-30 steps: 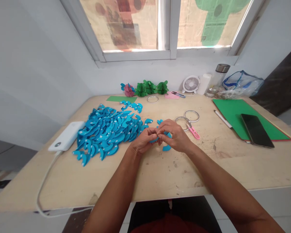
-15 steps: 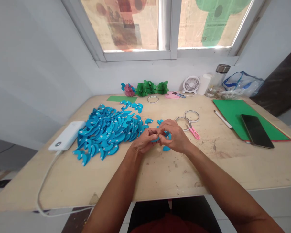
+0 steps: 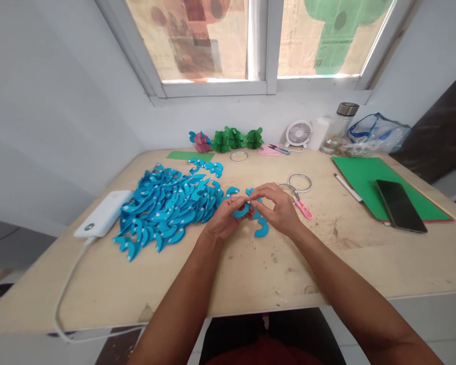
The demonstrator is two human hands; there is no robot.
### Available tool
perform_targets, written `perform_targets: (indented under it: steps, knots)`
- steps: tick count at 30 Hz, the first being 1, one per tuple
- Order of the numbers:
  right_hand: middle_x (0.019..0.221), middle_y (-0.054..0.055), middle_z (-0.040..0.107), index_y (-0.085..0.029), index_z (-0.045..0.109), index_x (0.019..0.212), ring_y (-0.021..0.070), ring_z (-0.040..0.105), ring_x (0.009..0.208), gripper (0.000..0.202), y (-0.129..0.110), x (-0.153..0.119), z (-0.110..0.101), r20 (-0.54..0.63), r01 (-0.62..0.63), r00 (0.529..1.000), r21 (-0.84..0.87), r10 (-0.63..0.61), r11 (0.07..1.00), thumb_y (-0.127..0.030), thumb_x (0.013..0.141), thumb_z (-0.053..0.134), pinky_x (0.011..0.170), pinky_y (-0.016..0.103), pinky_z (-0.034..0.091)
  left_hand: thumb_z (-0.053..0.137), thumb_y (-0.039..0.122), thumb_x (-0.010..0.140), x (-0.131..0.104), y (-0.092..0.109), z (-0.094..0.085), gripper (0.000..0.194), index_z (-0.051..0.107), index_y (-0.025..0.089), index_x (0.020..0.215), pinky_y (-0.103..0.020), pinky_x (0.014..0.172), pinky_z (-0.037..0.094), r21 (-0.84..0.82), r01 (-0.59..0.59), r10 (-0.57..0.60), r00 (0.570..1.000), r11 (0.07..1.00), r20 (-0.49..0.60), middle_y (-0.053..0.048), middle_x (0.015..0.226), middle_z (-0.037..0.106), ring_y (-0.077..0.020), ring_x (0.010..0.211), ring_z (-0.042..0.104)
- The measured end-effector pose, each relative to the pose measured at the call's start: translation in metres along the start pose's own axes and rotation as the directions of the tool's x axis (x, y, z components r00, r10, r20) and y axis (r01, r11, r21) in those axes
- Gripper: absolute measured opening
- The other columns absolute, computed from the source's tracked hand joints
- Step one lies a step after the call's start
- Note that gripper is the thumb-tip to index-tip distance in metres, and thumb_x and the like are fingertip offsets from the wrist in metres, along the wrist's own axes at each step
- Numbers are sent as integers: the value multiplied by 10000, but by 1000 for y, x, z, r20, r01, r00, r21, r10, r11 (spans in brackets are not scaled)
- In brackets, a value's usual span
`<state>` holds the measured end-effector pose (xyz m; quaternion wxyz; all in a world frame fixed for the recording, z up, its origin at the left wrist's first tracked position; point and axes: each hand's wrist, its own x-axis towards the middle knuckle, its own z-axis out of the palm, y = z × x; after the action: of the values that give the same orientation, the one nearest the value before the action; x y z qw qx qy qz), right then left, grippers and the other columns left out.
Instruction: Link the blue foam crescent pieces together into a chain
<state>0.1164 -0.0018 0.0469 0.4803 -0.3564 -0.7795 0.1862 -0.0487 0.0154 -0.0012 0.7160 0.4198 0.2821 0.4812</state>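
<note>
My left hand (image 3: 223, 217) holds a curved blue paper piece (image 3: 239, 212) between thumb and fingers. The thumb and forefinger of my right hand (image 3: 276, 207) are pinched at the top end of that piece, by a small whitish spot; whether they grip the piece or a bit of tape is too small to tell. Just below the right fingers another blue paper arc (image 3: 262, 228) lies on the table, with more blue pieces partly hidden behind the hands. To the left spreads a big heap of blue paper arcs (image 3: 175, 203), many bearing small white squares.
Pink-handled scissors (image 3: 304, 209) and tape rolls (image 3: 299, 182) lie beyond my right hand. Farther right are a green sheet (image 3: 359, 175), a phone (image 3: 401, 205) and a pen (image 3: 347, 187). A white power bank (image 3: 104, 214) sits left. Paper flowers (image 3: 233, 138) and a fan (image 3: 299, 133) stand behind.
My right fingers have shifted slightly up and opened out from the piece, so more of the held blue arc shows. The loose arc below the hands is now more exposed.
</note>
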Motion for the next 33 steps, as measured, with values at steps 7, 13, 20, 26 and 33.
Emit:
perform_targets:
  steps: [7, 13, 20, 26, 33]
  knots:
    - [856, 47, 656, -210, 614, 823, 200, 561, 866, 89, 5, -1, 0, -80, -55, 996, -96, 48, 994, -279, 833, 559, 796, 359, 405, 716, 284, 662, -1, 7, 12, 192, 677, 101, 703, -261, 580, 424, 57, -40, 44, 996, 998, -73, -43, 629, 604, -129, 584, 542]
    - [824, 45, 643, -204, 583, 806, 199, 553, 842, 87, 9, -4, 3, -143, 8, 988, -273, -49, 962, -280, 838, 556, 785, 358, 375, 690, 276, 673, -2, 10, 16, 176, 657, 104, 683, -278, 581, 429, 48, -72, 76, 994, 996, -79, -41, 609, 594, -138, 568, 542]
    - [727, 17, 637, -204, 539, 742, 174, 552, 787, 118, 11, -3, 4, -124, 179, 959, -434, -255, 883, -268, 828, 590, 784, 347, 349, 618, 277, 733, -3, 10, 13, 177, 633, 112, 669, -282, 581, 433, -16, -30, 31, 999, 999, 10, -44, 608, 584, -148, 586, 553]
    - [706, 7, 629, -206, 515, 707, 165, 550, 766, 150, 12, -4, 3, -111, 228, 942, -476, -315, 849, -251, 822, 601, 786, 353, 335, 641, 264, 715, -2, 10, 12, 176, 611, 105, 644, -262, 537, 425, -61, 35, -33, 999, 998, 38, -41, 587, 572, -134, 557, 541]
    - [700, 9, 622, -200, 509, 699, 162, 545, 768, 164, 8, -3, 2, -71, 262, 937, -504, -342, 823, -253, 821, 605, 792, 357, 330, 654, 258, 706, -2, 10, 12, 171, 608, 106, 642, -252, 512, 420, -75, 53, -53, 999, 996, 10, -34, 592, 568, -128, 558, 537]
